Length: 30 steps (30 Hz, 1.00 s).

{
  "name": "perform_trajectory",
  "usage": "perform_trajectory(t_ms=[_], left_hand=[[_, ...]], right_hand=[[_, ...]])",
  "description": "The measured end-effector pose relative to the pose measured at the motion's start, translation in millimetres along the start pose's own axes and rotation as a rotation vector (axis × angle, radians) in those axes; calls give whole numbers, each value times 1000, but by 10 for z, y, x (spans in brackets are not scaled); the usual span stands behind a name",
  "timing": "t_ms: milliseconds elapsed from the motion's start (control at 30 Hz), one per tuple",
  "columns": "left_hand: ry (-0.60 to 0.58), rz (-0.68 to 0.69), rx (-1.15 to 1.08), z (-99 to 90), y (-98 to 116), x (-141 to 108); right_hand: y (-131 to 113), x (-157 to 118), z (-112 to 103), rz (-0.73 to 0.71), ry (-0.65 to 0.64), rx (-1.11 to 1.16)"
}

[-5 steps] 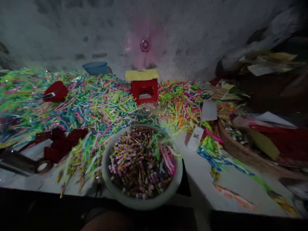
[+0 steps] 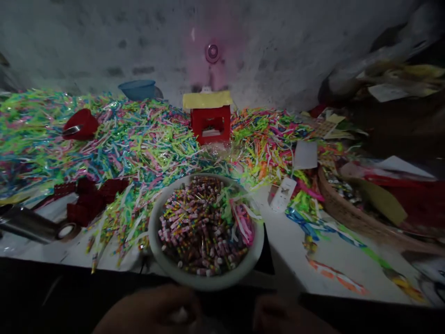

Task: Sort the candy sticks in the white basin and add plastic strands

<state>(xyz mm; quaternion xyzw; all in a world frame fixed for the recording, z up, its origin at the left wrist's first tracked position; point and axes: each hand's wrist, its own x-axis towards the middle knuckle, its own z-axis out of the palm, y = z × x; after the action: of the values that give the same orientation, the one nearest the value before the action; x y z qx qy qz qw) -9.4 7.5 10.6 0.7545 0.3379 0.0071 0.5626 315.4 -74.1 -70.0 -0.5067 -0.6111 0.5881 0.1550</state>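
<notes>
Both hands are low in the picture, dark and blurred, below the basin and apart from each other. My left hand (image 2: 149,310) has its fingers curled around a small pale thing (image 2: 179,316) that I cannot make out. My right hand (image 2: 281,316) is cut off by the bottom edge, and its fingers are too dark to read. Nearest to both is a round whitish basin (image 2: 206,282), full of short pink-and-yellow banded sticks (image 2: 194,222). On its right side lies a bundle of pink, green and white strips (image 2: 243,222).
Heaps of colored strips (image 2: 149,139) cover the table's back. A red stool (image 2: 211,113) with a yellow top stands among them. A blue bowl (image 2: 138,90) and red bowl (image 2: 81,124) lie left, a metal cylinder (image 2: 28,225) front left. Right are a power strip (image 2: 283,195) and woven tray (image 2: 344,213).
Both hands have come into view at the bottom, where only part of a blurred skin-colored shape showed before. The view has shifted slightly; the basin's contents look unchanged.
</notes>
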Motion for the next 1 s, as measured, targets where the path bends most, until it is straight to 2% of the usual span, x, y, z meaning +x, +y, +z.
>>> perform_trajectory(t_ms=[33, 100, 167, 200, 300, 400, 500, 600, 667, 867, 1000], left_hand=[[73, 33, -33, -29, 1, 20], [325, 113, -98, -59, -17, 115], [579, 194, -125, -50, -57, 255], [663, 216, -123, -37, -80, 325], [775, 214, -148, -4, -145, 469], [813, 160, -187, -26, -189, 494], [839, 177, -202, -85, -213, 472], [746, 237, -205, -131, -234, 463], [691, 274, -208, -146, -254, 465], [696, 286, -309, -144, -296, 480], [671, 260, -379, -132, -296, 490]], right_hand=[[-90, 22, -87, -35, 71, 25], [-272, 120, -210, -122, 308, -13], [-418, 264, -263, -193, 564, -92], [-473, 343, -271, -230, 672, -138], [-577, 567, -273, -341, 930, -319], [-631, 764, -286, -451, 1101, -526], [-652, 951, -290, -430, 1158, -718], [-635, 1097, -270, -299, 1135, -855], [-609, 1147, -260, -266, 1119, -912], [-567, 1121, -288, -436, 1087, -888], [-595, 1100, -282, -435, 1083, -859]])
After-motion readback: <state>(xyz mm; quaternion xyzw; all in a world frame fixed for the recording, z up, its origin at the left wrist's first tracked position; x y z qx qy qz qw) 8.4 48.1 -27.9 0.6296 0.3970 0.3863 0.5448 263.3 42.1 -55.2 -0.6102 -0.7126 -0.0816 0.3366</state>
